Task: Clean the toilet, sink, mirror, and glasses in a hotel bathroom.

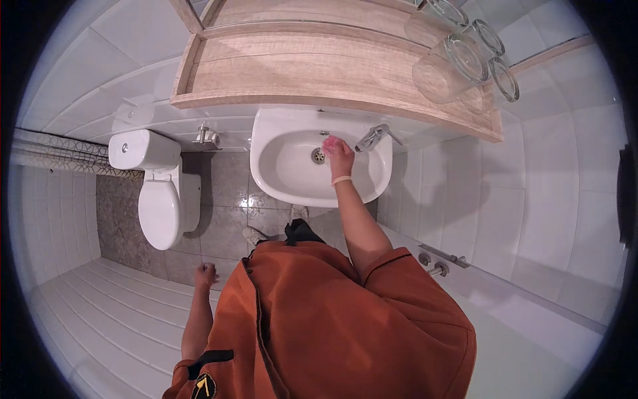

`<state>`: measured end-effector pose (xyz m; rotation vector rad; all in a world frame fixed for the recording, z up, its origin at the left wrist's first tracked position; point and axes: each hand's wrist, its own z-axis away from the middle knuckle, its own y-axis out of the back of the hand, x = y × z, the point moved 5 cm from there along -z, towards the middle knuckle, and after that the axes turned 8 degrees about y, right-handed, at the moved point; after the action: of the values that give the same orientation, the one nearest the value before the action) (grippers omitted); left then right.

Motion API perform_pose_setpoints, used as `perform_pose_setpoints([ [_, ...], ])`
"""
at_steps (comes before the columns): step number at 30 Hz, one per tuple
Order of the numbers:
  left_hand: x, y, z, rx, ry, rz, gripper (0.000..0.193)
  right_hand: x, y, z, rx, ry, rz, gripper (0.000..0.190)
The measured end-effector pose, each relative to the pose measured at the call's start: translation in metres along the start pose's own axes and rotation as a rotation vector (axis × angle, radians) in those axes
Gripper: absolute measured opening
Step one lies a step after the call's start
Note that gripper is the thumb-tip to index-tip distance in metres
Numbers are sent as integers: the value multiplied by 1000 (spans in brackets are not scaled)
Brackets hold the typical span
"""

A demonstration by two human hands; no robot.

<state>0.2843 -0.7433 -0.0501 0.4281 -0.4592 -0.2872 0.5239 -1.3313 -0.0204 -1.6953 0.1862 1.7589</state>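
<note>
My right hand (342, 158) reaches over the white washbasin (284, 174) with a pink, crumpled thing (330, 144) in its fingers, perhaps a sponge or a cloth. Just below that pink thing, to its left, lies the round metal drain (318, 156). A chrome mixer tap (373, 137) stands on the basin's rim, right of this hand and apart from it. A pale band (342, 180) circles the right wrist. Away from the basin, my left hand (205, 276) hangs at my side above the tiled floor, its fingers loosely bent, with nothing visible in it.
Above the basin runs a wooden shelf (299, 65) with clear glasses (443, 70) at its right end. A white toilet (159, 212) with its lid down stands to the left, near a paper holder (204, 137). A bath mixer (438, 269) is at the right.
</note>
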Motion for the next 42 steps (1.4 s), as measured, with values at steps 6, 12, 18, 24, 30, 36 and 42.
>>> perform_pose_setpoints([
  [6,-43,22,7,28,96,-14,20,-51,-25,-12,188,479,1274,76],
  [12,-5,22,14,19,48,200,23,-27,-43,-47,361,184,1617,85],
  [18,29,4,24,-88,-90,-7,26,15,-168,-1,-149,272,1593,92],
  [24,35,19,21,-68,-39,-38,26,36,-228,54,-733,656,1473,79],
  [30,16,31,13,-29,-24,146,23,30,-128,154,-1220,643,1201,66],
  [36,-28,24,13,-49,-85,90,21,-60,61,115,-1110,344,1379,30],
  [42,-42,26,4,-39,5,39,22,-5,93,-33,-865,154,1657,33],
])
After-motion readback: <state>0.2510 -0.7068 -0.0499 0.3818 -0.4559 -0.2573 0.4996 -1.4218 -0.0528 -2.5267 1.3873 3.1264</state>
